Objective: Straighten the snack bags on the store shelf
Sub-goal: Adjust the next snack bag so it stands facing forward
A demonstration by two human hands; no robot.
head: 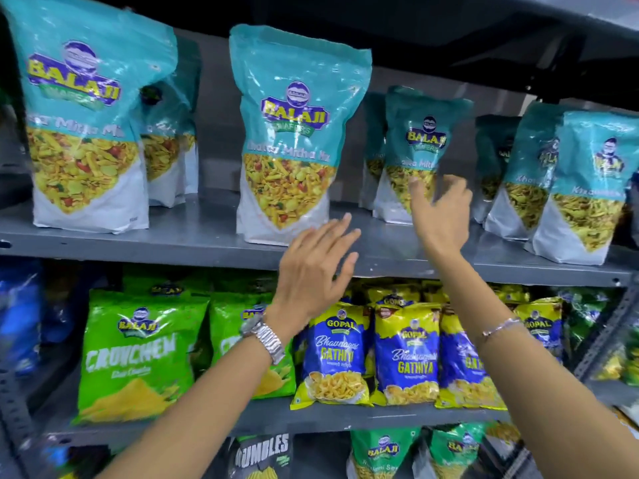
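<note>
Blue bags [20,316] at left blurred; far-left teal bag [86,115] cut off by edge.

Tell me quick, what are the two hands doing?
Left hand: open, fingers spread, holding nothing.
Right hand: open, fingertips at a teal Balaji bag, not gripping it.

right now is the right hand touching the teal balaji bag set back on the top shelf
Touching. In the head view, the right hand has its fingers pressed on the lower front of the teal bag, with no gap showing.
</note>
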